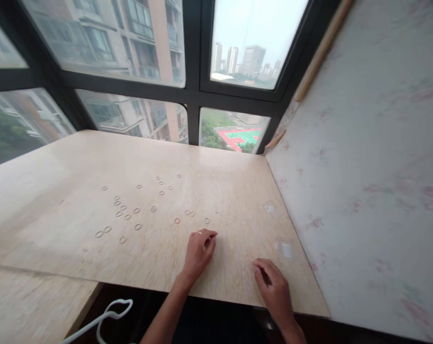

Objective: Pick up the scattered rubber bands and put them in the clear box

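Note:
Many thin rings lie scattered over the pale marble-patterned tabletop [237,191], mostly silvery, with one reddish ring [177,220] among them. My left hand [200,251] rests low over the table, thumb and fingers pinched together; whatever they hold, if anything, is too small to make out. A bright band shows on one of its fingers. Just beyond its fingertips lies a silvery ring [207,220], apart from the hand. My right hand [275,286], nearer the table's front right, is also pinched closed, its contents hidden. Beside it is a small clear plastic bag [286,249] with a white label.
Another clear packet [270,208] lies farther back along the flowered wall [359,191]. Dark-framed windows [193,86] border the far side. A pair of rings [189,213] lies near the middle. At lower left, a white curved tube [112,313] rises past the table edge.

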`<state>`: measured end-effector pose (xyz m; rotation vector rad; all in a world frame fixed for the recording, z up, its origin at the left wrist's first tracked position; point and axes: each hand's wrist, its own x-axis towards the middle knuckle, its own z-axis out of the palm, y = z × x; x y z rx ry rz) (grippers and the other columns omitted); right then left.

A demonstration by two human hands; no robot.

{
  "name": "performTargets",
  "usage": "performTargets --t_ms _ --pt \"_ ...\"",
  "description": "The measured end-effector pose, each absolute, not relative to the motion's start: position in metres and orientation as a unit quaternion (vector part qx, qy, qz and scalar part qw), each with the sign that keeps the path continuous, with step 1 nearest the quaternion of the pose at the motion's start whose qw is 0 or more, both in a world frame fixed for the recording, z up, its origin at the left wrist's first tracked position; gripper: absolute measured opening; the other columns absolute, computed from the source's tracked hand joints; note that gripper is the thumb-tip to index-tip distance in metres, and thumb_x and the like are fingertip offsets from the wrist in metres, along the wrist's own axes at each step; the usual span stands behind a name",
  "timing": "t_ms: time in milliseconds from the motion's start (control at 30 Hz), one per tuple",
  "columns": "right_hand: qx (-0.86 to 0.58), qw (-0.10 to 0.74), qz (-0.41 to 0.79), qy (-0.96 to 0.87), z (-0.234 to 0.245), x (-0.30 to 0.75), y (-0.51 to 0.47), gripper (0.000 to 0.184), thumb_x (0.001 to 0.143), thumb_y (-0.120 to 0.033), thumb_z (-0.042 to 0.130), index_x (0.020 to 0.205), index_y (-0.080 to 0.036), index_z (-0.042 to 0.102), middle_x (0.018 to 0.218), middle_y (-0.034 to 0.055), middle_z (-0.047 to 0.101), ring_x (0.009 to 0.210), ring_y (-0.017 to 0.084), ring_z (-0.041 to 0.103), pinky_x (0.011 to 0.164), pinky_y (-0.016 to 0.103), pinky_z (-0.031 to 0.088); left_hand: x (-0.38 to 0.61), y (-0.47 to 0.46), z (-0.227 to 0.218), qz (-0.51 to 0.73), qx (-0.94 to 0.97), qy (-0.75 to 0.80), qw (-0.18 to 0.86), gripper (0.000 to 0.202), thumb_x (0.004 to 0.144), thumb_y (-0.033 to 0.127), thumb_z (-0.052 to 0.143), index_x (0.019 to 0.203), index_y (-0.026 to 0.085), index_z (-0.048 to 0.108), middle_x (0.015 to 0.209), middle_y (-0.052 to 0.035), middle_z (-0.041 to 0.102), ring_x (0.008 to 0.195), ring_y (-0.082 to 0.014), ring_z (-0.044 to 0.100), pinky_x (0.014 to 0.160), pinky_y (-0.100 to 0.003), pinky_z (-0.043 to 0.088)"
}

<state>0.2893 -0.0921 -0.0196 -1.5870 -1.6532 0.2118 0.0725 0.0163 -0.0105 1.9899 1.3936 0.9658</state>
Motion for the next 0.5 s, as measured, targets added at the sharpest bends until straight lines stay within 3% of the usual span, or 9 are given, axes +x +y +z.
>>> performTargets --t_ms 300,500 --pt "-0.632 0.427 0.103 -0.639 -0.0136 0.2823 -0.0885 0.017 0.087 -0.012 0.045 0.089 -0.019 0.06 0.087 0.0049 0.064 0.083 0.02 0.06 0.075 0.033 0.049 0.0665 0.0236 -0.0085 0.349 0.749 0.494 0.27 0.025 0.086 0.034 0.048 0.091 0.019 0.067 0.086 -0.0054 0.069 0.078 -0.0208 0.063 0.076 -0.039 0.047" --pt "-0.632 0.425 0.107 -0.639 -0.0094 0.282 -0.0913 0.019 0.088 -0.012 0.044 0.091 -0.02 0.06 0.089 0.0059 0.064 0.085 0.021 0.06 0.077 0.034 0.049 0.067 0.0217 -0.0045 0.35 0.754 0.497 0.251 0.024 0.085 0.033 0.048 0.089 0.02 0.067 0.085 -0.0048 0.069 0.076 -0.0208 0.063 0.075 -0.039 0.048"
